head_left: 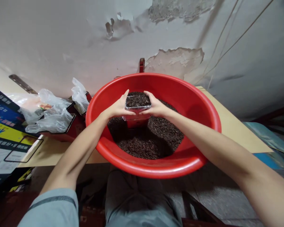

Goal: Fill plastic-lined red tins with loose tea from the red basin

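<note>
A clear plastic box (137, 109), heaped with dark, dry, tea-like leaves, is held level between my hands inside a large red basin (191, 97). My left hand (118, 106) grips its left side, and my right hand (156, 106) grips the right side, both thumbs up near the top edge. Beneath the box shows a red block-like shape (137, 123); I cannot tell whether the two touch. More of the loose dark leaves (142, 147) cover the basin's bottom, partly in shadow.
Left of the basin, dark red boxes (63, 136) hold crumpled clear plastic bags (53, 121). A printed carton (7, 138) stands at the far left. The basin rests on a pale tabletop (236, 129) against a peeling wall (104, 63). A cord (239, 39) slants across the upper right.
</note>
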The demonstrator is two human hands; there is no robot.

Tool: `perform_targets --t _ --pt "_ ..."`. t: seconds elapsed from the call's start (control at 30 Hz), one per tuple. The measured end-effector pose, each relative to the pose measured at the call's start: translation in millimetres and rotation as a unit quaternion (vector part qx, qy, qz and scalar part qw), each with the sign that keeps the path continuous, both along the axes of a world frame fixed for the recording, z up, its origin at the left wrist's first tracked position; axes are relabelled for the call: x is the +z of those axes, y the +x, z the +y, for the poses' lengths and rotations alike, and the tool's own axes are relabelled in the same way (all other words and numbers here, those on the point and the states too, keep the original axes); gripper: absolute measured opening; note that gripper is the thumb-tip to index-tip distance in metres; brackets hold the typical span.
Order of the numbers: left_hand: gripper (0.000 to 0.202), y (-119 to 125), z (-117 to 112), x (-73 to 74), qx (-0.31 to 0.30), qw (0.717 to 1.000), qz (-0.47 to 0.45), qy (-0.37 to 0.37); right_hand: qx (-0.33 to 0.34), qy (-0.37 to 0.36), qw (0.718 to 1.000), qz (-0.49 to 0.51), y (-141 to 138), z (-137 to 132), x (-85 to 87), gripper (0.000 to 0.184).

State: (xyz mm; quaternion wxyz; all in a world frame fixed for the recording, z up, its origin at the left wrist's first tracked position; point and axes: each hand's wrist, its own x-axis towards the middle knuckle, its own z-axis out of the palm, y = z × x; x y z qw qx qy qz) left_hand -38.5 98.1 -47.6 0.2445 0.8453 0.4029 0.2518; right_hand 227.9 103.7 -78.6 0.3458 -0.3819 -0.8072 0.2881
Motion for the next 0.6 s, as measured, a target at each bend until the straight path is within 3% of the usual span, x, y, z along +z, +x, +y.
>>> perform_targets --t 0.43,0.53,0.6 --pt "0.156 -7 6 -12.6 -0.008 0.999 0.015 0.038 0.007 0.104 0.99 -0.092 3 -10 4.5 0.112" --pt "0.155 -8 9 -13.6 -0.007 0.999 0.023 0.037 0.019 0.187 0.971 -0.15 -3 -21 15.3 0.102" --pt "0.154 -8 10 -13.7 -0.008 0.999 0.028 0.044 0.062 0.225 0.952 -0.199 -10 -28 24.3 0.094"
